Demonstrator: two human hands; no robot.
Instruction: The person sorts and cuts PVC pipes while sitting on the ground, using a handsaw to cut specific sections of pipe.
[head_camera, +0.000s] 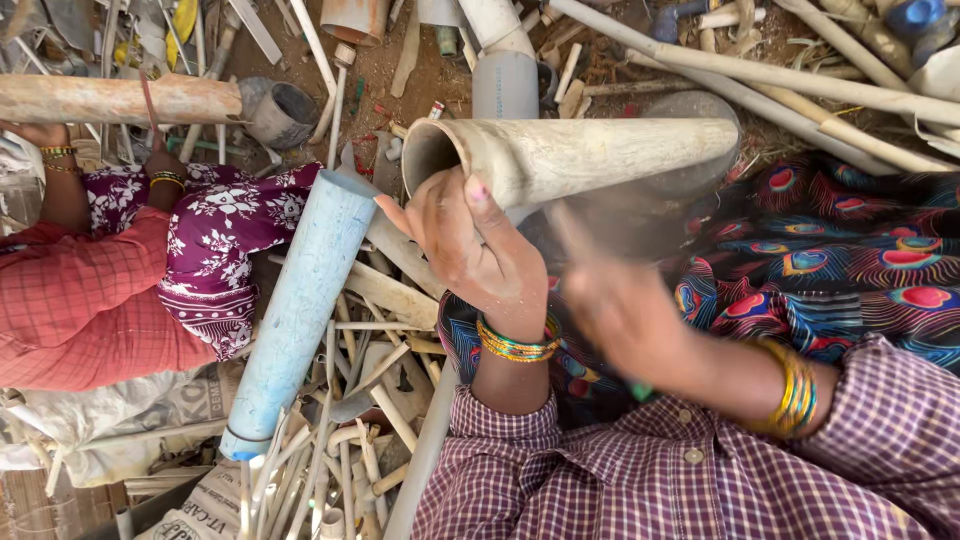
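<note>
Two hands of mine are at work on one dirty, cream-coloured plastic pipe (570, 155), which lies nearly level across my lap, its open mouth turned to my left. My left hand (465, 245) grips the pipe just behind that mouth, fingers curled up around its underside and thumb stretched out toward the rim; green and gold bangles (515, 345) sit on that wrist. My right hand (615, 300) is below the middle of the pipe and so blurred that I cannot tell whether it is open, closed or holding anything. Gold bangles (790, 395) circle that wrist too. The inside of the pipe's mouth looks dark, and I cannot see whether anything is in it.

Beside my left hand, a long pale blue plastic pipe (300, 310) leans down toward the ground, its lower end among a heap of thin white pipe offcuts (345, 440). A grey plastic pipe (505, 80) lies beyond the cream one, and a grey pipe fitting (280, 112) with an open, dark mouth sits further left.

To my left another person, in a red checked sleeve (70, 310) and purple flowered cloth (215, 250), holds a thick, rusty-brown pipe (120, 98). My own lap is covered by peacock-feather patterned fabric (850, 260).
</note>
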